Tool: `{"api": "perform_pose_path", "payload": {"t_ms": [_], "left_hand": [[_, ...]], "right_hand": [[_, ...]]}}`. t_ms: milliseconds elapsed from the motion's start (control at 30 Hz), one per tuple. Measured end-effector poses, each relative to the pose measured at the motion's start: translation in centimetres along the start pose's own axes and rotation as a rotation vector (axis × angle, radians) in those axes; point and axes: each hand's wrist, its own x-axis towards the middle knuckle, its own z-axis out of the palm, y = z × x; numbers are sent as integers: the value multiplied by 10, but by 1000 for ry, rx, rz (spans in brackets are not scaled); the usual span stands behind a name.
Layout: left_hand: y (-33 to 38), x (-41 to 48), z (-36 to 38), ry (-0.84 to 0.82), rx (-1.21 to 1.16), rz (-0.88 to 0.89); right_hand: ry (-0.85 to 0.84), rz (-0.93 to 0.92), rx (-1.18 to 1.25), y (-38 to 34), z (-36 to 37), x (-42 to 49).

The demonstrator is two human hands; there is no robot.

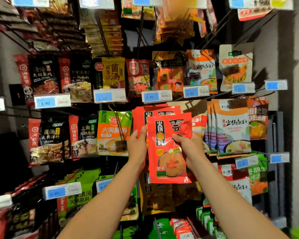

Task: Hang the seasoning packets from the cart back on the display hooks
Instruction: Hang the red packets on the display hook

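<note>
I have both hands up against the wall of hanging goods, and between them is a red seasoning packet with black and white lettering and a picture of a bowl near its bottom. My left hand lies along the packet's left edge, fingers reaching up and curled lightly around that edge. My right hand grips the packet from the right, thumb across its front and fingers tucked behind. The packet stands upright and faces me, in front of a stack of matching red packets that hang just behind it, their tops showing above and to its left. I cannot tell whether my packet's top is on a hook or only held against the stack. Just above the stack is a blue price tag reading 3.90. To the left of my left hand hangs a green and orange packet, and further left are black and red packets. To the right of my right hand hang white and orange packets with a mountain drawing. Below the red packet hangs a brownish-gold packet, partly hidden by it. More packets fill the rows above, blurred towards the top edge.
</note>
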Motion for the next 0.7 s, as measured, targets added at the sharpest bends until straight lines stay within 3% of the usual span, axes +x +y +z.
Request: {"api": "perform_pose_path", "payload": {"t_ms": [700], "left_hand": [[25,10,7,115,-77,-117]], "right_hand": [[33,18,66,-18,12,-1]]}}
